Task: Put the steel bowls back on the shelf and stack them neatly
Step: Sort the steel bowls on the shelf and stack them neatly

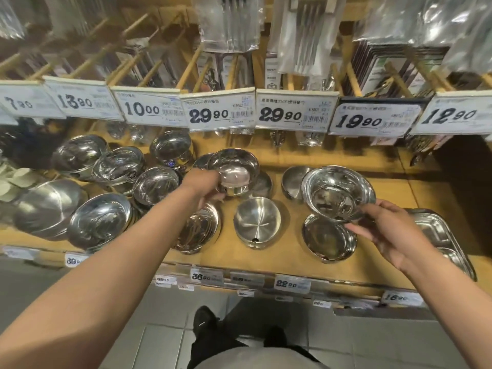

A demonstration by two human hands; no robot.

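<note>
Head view: the left hand (pixel 206 186) grips a small steel bowl (pixel 233 170) by its near wall, fingers curled under it, holding it raised above the wooden shelf (pixel 292 251) over a low round tin (pixel 262 183). The right hand (pixel 383 230) pinches the near rim of a wide-rimmed steel bowl (pixel 338 191), holding it tilted above a shallow steel dish (pixel 328 237). Risk: both bowls are held by one edge only; polished steel is likely slippery, so a loose pinch could let either bowl drop onto the ware beneath and knock it out of line. Risk: the wide-rimmed bowl is tilted, so if lowered in this attitude it may seat crooked and slide off toward the steel tray (pixel 436 235) just beside it. A brushed steel bowl (pixel 257 222) sits on the shelf between the two hands, apart from both. Further bowl stacks (pixel 117 166) stand left of the left forearm, out of reach of the right hand. Price tags (pixel 222 113) hang above, clear of both hands.
</note>
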